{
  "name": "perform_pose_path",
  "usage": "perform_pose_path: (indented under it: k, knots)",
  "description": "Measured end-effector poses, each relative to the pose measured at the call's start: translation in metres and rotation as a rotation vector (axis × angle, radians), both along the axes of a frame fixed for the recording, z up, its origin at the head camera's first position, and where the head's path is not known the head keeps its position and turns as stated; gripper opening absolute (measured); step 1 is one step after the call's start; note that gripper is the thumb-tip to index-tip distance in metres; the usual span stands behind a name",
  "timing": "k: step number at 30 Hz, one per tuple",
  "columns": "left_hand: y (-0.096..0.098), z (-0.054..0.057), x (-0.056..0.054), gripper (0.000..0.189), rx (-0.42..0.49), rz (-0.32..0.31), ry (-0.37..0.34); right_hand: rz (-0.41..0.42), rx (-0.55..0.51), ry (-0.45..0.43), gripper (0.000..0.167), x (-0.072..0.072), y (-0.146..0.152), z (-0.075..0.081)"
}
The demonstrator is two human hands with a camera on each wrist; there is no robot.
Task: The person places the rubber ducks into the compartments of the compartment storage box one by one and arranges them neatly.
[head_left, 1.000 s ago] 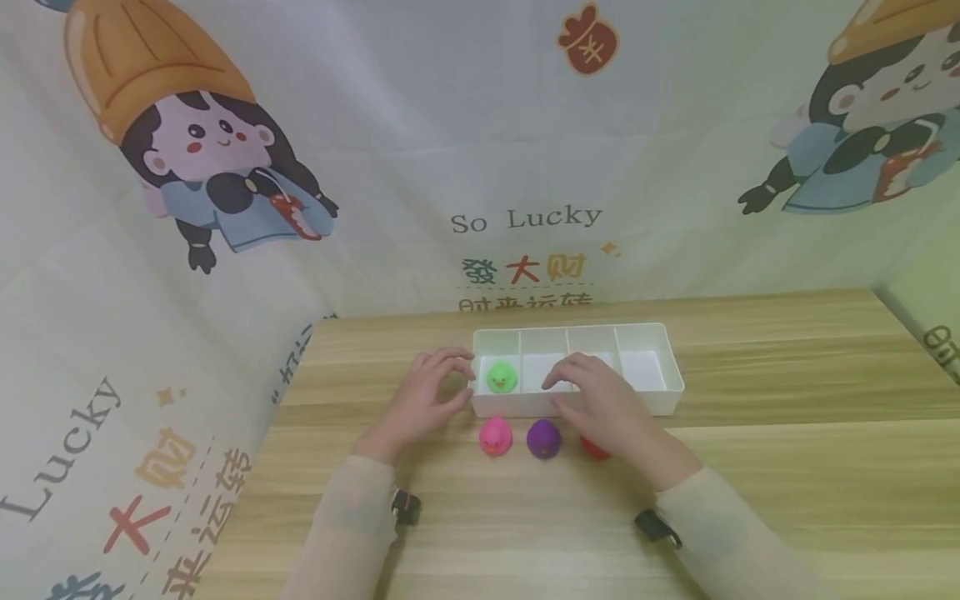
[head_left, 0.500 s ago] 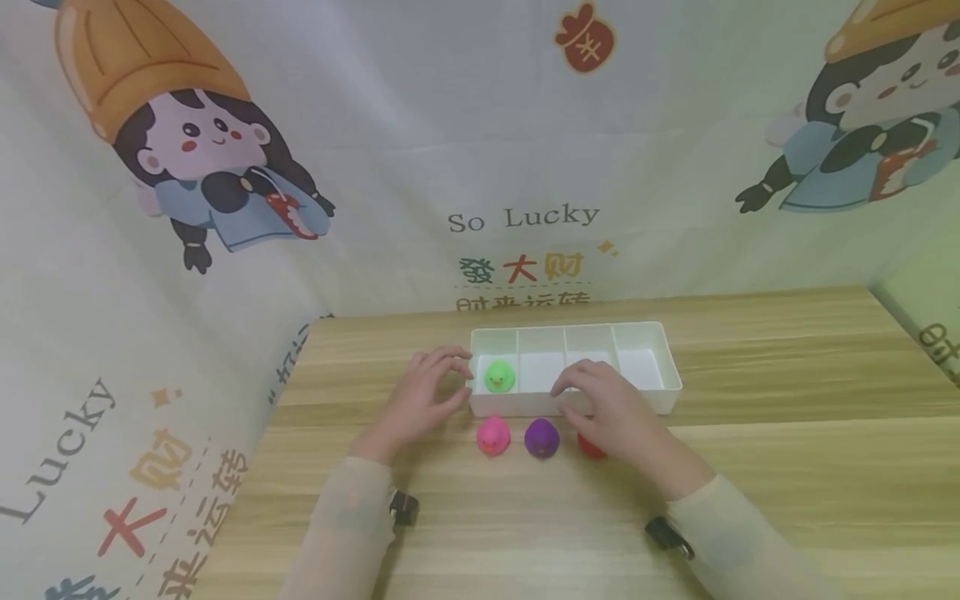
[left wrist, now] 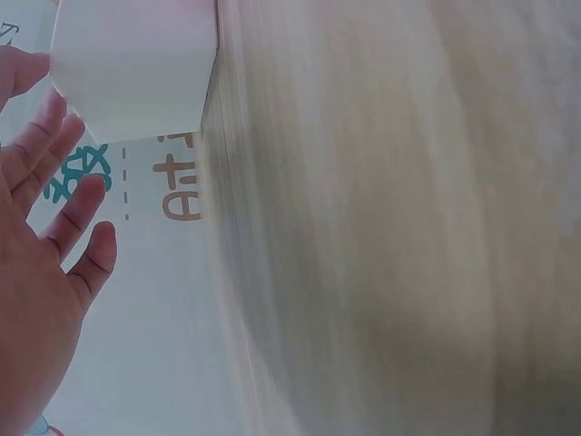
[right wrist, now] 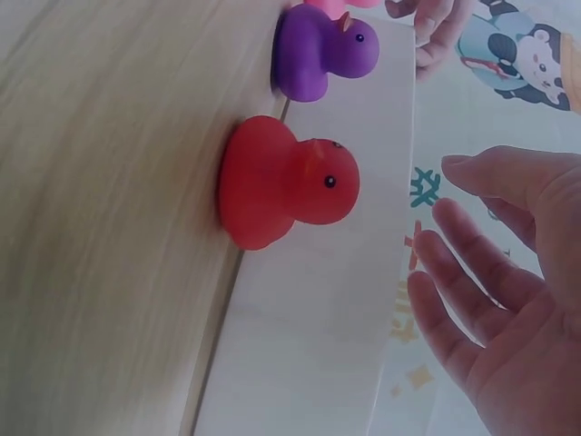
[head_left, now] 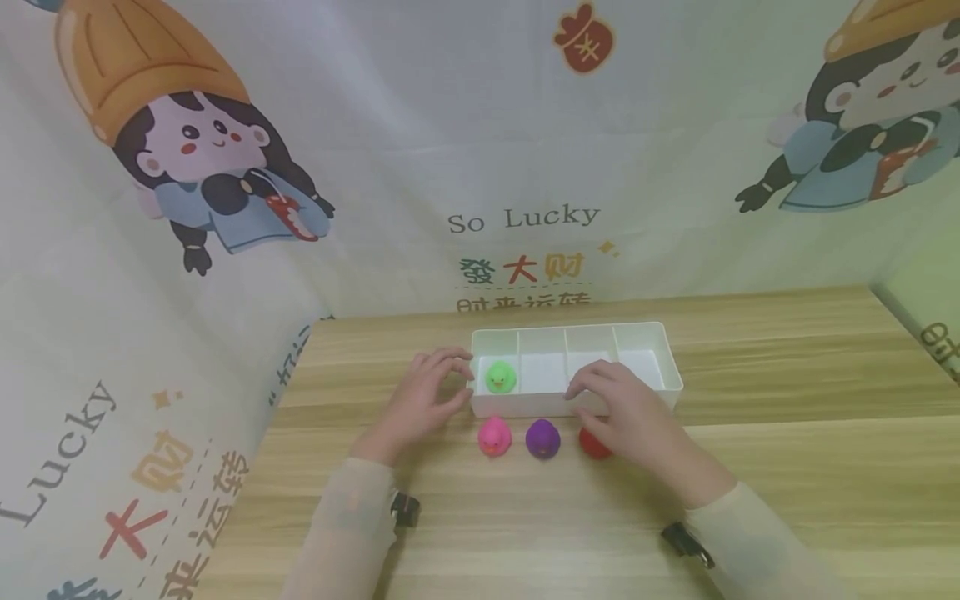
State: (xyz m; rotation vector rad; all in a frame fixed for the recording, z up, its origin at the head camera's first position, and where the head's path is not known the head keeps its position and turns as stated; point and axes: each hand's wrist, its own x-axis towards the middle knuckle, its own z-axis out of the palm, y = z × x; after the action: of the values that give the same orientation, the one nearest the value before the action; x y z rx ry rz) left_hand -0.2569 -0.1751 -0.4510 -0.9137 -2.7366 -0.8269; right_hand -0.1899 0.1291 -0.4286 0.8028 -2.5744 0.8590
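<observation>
A white tray (head_left: 517,406) with several compartments stands lengthwise on the table. In its leftmost compartment sits a light green toy duck (head_left: 501,377). My left hand (head_left: 431,400) is at the tray's left end, fingers loosely bent and fingertips right at the wall. In front of the tray, a pink duck (head_left: 495,436), a purple duck (head_left: 543,439) and a red duck (head_left: 592,439) stand in a row. My right hand (head_left: 626,408) hovers by the red duck and partly hides it in the head view. The right wrist view shows its fingers spread, apart from the red duck (right wrist: 286,182).
The wooden table (head_left: 787,400) reaches back to a printed cloth backdrop (head_left: 420,125), which also hangs at the left side. A dark wrist device (head_left: 406,507) is on the left sleeve, another device (head_left: 686,544) on the right one.
My right hand has drawn back a little to the right from over the tray, uncovering more of the red duck. My left hand and the ducks stay where they were.
</observation>
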Motion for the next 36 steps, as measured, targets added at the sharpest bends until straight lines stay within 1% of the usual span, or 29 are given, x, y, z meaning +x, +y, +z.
perform_pose_path:
  k: [8,14,18,24,29,36]
  knots:
    - [0.0,-0.001,-0.001,0.021,0.006,-0.007,0.025,-0.032,0.006,-0.029,0.02,0.005,0.005,-0.002]
    - [-0.002,-0.002,-0.002,0.02,-0.002,-0.012,0.029,-0.052,0.015,-0.042,0.021,0.009,0.009,-0.006]
    - [-0.001,-0.001,-0.002,0.021,-0.014,-0.011,0.029,-0.063,0.019,-0.076,0.021,0.012,0.012,-0.007]
    - [0.001,-0.001,-0.001,0.021,-0.017,0.0,0.033,-0.036,0.007,-0.092,0.022,0.014,0.017,-0.007]
    - [0.0,0.001,-0.002,0.021,-0.015,-0.001,0.038,-0.012,0.023,-0.095,0.022,0.016,0.021,-0.009]
    - [-0.001,0.001,-0.001,0.021,-0.015,0.0,0.009,0.001,0.056,-0.081,0.024,0.016,0.021,-0.014]
